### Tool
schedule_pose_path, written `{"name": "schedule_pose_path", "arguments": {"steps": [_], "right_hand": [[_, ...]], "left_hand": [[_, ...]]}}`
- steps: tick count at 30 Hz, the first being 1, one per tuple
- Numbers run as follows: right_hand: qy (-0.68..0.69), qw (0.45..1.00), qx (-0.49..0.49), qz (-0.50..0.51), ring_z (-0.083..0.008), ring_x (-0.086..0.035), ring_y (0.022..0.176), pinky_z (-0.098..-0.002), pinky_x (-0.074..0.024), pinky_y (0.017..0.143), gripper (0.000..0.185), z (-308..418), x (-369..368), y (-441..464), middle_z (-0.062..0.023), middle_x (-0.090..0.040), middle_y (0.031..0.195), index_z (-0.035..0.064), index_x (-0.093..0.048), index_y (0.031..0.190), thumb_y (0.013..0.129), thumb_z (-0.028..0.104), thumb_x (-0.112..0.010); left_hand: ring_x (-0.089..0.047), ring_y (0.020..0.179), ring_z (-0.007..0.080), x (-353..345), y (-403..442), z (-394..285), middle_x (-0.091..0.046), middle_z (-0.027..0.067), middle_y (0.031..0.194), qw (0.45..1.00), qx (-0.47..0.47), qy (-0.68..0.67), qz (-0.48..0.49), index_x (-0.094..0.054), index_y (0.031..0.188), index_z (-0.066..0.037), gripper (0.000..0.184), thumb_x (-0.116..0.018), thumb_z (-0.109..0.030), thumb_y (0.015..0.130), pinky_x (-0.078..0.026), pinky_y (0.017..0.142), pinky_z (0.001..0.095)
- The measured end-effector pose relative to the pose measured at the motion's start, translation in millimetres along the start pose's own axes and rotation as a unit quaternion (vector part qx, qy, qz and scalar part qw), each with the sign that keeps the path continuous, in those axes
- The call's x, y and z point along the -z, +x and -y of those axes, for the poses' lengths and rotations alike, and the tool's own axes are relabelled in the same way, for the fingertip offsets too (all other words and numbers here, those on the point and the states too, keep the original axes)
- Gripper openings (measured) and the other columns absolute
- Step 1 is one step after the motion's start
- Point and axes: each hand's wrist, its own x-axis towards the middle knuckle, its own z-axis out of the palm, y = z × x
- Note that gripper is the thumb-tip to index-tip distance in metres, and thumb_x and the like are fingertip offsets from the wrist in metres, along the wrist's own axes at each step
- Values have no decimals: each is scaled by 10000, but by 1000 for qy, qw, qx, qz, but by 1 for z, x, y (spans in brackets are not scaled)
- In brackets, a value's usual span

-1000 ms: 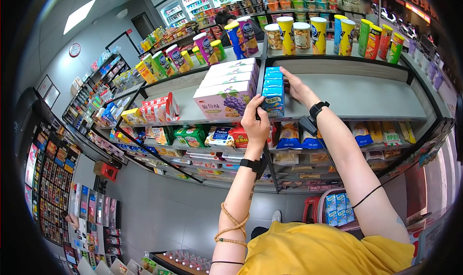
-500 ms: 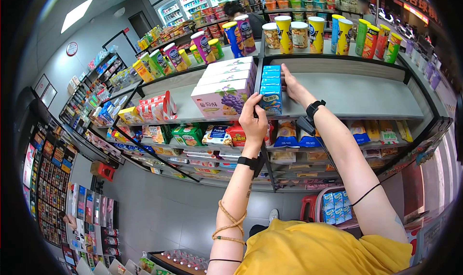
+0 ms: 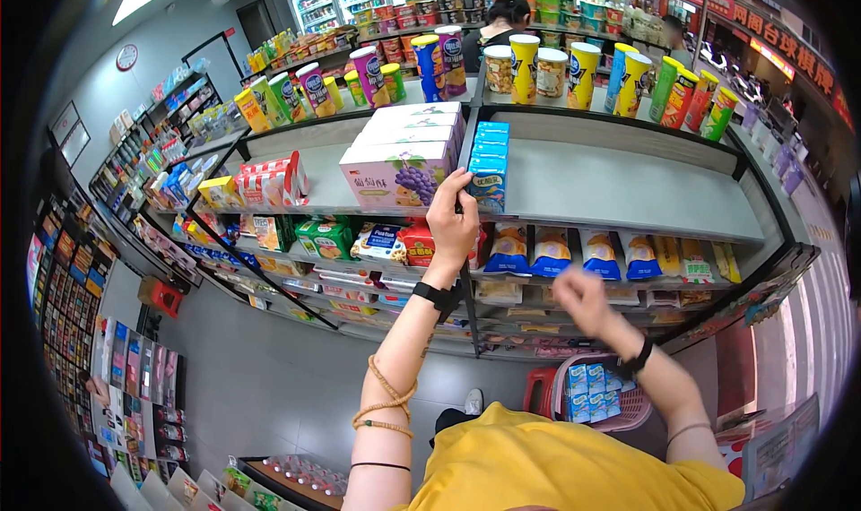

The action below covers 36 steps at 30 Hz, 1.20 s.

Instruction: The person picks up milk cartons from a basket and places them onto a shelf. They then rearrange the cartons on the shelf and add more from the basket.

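A row of small blue drink cartons [image 3: 489, 168] stands front to back on the top shelf, by the dividing post. My left hand [image 3: 454, 215] is at the near left edge of the front carton, its fingers curled; what they grip, if anything, is hidden. Left of the post sit several pale purple boxes with grapes printed on them [image 3: 399, 172]. My right hand [image 3: 581, 298], smeared by motion, is in front of the lower shelves, above a pink basket [image 3: 635, 414] that holds more blue and white cartons [image 3: 590, 391].
Chip canisters [image 3: 525, 70] and nut jars [image 3: 499, 69] line the raised ledge behind. Bagged snacks [image 3: 509, 249] fill the shelf below. A red stool [image 3: 540, 391] stands beside the basket. Another person [image 3: 504, 29] is beyond the shelving, and bottles [image 3: 305, 472] lie near my left side.
My right hand has left the right side of the blue carton row and moved down toward the basket. My left hand stays at the front carton. The view has shifted slightly.
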Motion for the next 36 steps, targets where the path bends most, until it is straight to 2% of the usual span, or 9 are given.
{"name": "schedule_pose_path", "arguments": {"steps": [1, 3, 4, 6, 11, 20, 28, 29, 36], "right_hand": [[-3, 1000, 27, -5, -208, -605, 739, -335, -498, 684, 116, -20, -19, -39, -117, -622, 813, -13, -646, 892, 925, 99, -642], [16, 983, -158, 88, -250, -648, 748, -379, -505, 669, 132, -70, -53, -133, -140, -655, 833, -1, -659, 904, 920, 129, -652], [-11, 987, -140, 72, -278, -665, 736, -398, -512, 668, 149, -121, -75, -193, -154, -682, 822, 4, -689, 931, 908, 150, -669], [-47, 942, -309, 124, -231, -670, 706, -366, -531, 674, 153, -157, -86, -279, -112, -705, 796, 18, -718, 962, 897, 153, -685], [-102, 891, -438, 59, -314, -747, 871, -407, -586, 791, 208, -241, -97, -437, -176, -756, 905, 33, -756, 967, 811, 164, -717], [-140, 869, -471, 59, -303, -741, 850, -413, -577, 793, 236, -308, -99, -513, -154, -757, 876, 51, -760, 964, 780, 191, -718], [-95, 879, -465, 55, -302, -737, 893, -403, -571, 822, 247, -305, -103, -504, -142, -762, 928, 74, -753, 984, 770, 195, -740], [-101, 897, -428, 38, -267, -745, 809, -383, -579, 740, 242, -313, -106, -511, -136, -758, 862, 46, -736, 992, 779, 160, -743], [-8, 895, -443, 54, -208, -713, 649, -345, -561, 603, 251, -358, -113, -536, -122, -727, 755, -6, -705, 1013, 794, 112, -742]], "left_hand": [[-699, 1089, 366, 0, 0, -1, -718, 201, 1153, 1000, -2, 5, -1, -690, 1125, 3, 246, -566, 39, 916, -544, 955, 405], [-712, 1078, 325, 1, -1, -3, -729, 190, 1152, 1000, 8, 10, -3, -700, 1123, 6, 226, -568, 18, 939, -543, 952, 382], [-722, 1068, 291, -1, 1, -4, -739, 179, 1151, 1000, 10, 10, -8, -708, 1124, 11, 223, -560, 7, 957, -542, 949, 361], [-721, 1072, 273, -3, 0, -5, -742, 173, 1142, 1000, 19, 4, -10, -701, 1117, 9, 197, -564, -15, 978, -545, 938, 353], [-709, 1114, 271, -5, -1, -6, -750, 166, 1113, 1000, 19, 10, -1, -668, 1075, 21, 158, -545, -52, 1008, -528, 968, 365], [-705, 1119, 258, -5, 1, -17, -752, 179, 1110, 998, 52, -8, 16, -633, 1053, 24, 123, -586, -68, 987, -516, 973, 348], [-728, 938, 192, -14, -1, -13, -775, 146, 1049, 998, 46, 31, -32, -646, 1038, 29, 157, -583, -112, 1009, -538, 863, 308], [-715, 1071, 222, -13, -2, -16, -770, 159, 1051, 997, 66, 27, -22, -628, 1016, 34, 152, -550, -96, 1029, -510, 956, 323], [-721, 1083, 256, -13, -2, -14, -773, 159, 1031, 997, 44, 51, -22, -633, 1003, 31, 170, -513, -87, 1033, -511, 957, 332]]}}
